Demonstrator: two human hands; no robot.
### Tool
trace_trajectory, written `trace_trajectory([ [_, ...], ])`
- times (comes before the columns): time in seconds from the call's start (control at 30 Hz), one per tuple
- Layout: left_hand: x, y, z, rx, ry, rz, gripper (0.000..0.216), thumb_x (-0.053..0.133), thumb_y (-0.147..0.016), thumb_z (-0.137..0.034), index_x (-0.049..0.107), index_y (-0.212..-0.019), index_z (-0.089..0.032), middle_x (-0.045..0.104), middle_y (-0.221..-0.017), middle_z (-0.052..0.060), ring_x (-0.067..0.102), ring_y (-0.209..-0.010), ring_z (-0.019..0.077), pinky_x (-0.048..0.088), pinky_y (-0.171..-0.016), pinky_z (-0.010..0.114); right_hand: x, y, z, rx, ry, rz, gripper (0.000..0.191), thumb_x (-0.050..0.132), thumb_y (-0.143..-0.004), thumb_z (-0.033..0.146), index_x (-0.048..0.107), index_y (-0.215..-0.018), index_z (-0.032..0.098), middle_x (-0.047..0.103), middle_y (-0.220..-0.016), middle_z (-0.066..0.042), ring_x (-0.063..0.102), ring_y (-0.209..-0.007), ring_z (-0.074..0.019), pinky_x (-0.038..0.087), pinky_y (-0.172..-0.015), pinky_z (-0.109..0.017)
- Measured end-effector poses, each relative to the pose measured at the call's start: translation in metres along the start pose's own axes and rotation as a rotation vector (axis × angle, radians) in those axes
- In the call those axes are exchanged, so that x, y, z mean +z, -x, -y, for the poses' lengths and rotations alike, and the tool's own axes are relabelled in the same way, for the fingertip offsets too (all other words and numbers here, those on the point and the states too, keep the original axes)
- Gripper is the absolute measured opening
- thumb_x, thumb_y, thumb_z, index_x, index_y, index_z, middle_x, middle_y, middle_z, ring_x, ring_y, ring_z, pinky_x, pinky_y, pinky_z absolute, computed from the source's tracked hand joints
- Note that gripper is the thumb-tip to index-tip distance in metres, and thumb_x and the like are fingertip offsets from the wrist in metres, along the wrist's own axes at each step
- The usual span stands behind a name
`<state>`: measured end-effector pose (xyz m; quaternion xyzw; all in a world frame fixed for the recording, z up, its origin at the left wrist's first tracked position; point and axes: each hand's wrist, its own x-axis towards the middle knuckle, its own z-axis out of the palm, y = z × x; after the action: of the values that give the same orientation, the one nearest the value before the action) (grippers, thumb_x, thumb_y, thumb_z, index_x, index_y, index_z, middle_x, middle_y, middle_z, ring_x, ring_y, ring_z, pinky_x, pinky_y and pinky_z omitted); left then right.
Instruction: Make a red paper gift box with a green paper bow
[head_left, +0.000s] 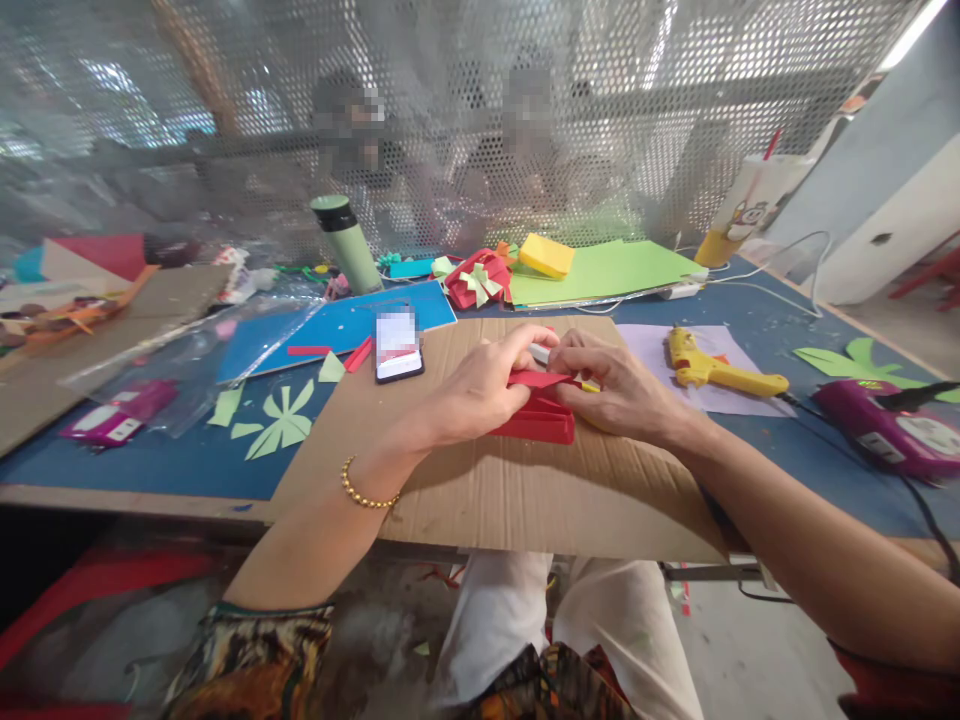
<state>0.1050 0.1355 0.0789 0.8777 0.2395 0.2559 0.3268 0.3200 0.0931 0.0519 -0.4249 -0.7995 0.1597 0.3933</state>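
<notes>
My left hand [480, 385] and my right hand [611, 385] meet over a folded piece of red paper [536, 380] above a sheet of brown cardboard [525, 490]. Both hands pinch the red paper, fingers pressed together. A white and yellow pen-like thing [541, 353] pokes out between the fingers of my right hand. Under the paper lies a red box-shaped piece [541, 422]. A gold bead bracelet [364, 493] circles my left wrist.
A phone [397, 345] lies left of the hands. A yellow glue gun [712, 370] rests on lilac paper at right, a purple device [892, 430] beyond it. Green paper leaves [281, 425], blue and green sheets, a green bottle [345, 243] and a red bow [476, 280] lie behind. Two people sit behind the mesh screen.
</notes>
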Motion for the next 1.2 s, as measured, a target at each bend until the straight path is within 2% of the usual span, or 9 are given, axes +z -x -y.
trace_trajectory([
  [0.2,0.0,-0.002,0.008,0.037,-0.03,-0.061,0.051,0.05,-0.083,0.003,0.059,-0.129,-0.017,0.062,-0.073,-0.006,0.058,-0.07,0.0122,0.04,-0.067,0.029,-0.007,0.0,0.001,0.08,0.001,0.007,0.026,0.07,-0.096,0.044,0.068,-0.081,0.022,0.065,-0.089,-0.004,0.058,-0.081,-0.0184,0.047,-0.075,-0.036],
  [0.5,0.0,-0.002,0.007,0.026,-0.05,-0.063,0.053,0.051,-0.081,0.004,0.061,-0.128,-0.017,0.063,-0.073,-0.006,0.06,-0.071,0.013,0.041,-0.069,0.03,-0.003,0.0,0.0,0.018,0.014,0.037,0.02,0.064,-0.097,0.033,0.064,-0.078,0.024,0.066,-0.088,-0.003,0.061,-0.083,-0.0196,0.05,-0.08,-0.039],
  [0.8,-0.001,-0.001,0.004,0.03,-0.062,-0.055,0.05,0.051,-0.085,0.002,0.061,-0.13,-0.018,0.064,-0.075,-0.005,0.058,-0.069,0.0132,0.041,-0.067,0.03,-0.004,0.0,0.002,0.034,-0.015,0.003,0.031,0.069,-0.098,0.049,0.07,-0.08,0.024,0.069,-0.094,-0.006,0.064,-0.09,-0.0216,0.055,-0.09,-0.043],
  [0.93,0.001,0.0,0.004,0.029,-0.035,-0.033,0.051,0.05,-0.085,0.002,0.06,-0.131,-0.018,0.065,-0.077,-0.004,0.06,-0.071,0.0133,0.041,-0.066,0.029,-0.001,0.0,0.003,0.026,-0.015,0.004,0.028,0.067,-0.099,0.045,0.072,-0.08,0.025,0.068,-0.09,-0.005,0.064,-0.085,-0.0208,0.056,-0.089,-0.043],
  [1.2,0.0,0.0,0.001,0.009,-0.013,-0.006,0.051,0.049,-0.085,0.002,0.06,-0.13,-0.018,0.066,-0.077,-0.004,0.061,-0.072,0.0129,0.042,-0.068,0.028,0.002,0.001,0.004,0.026,-0.001,0.032,0.02,0.064,-0.098,0.034,0.075,-0.085,0.023,0.07,-0.097,-0.006,0.066,-0.092,-0.0212,0.055,-0.091,-0.041],
])
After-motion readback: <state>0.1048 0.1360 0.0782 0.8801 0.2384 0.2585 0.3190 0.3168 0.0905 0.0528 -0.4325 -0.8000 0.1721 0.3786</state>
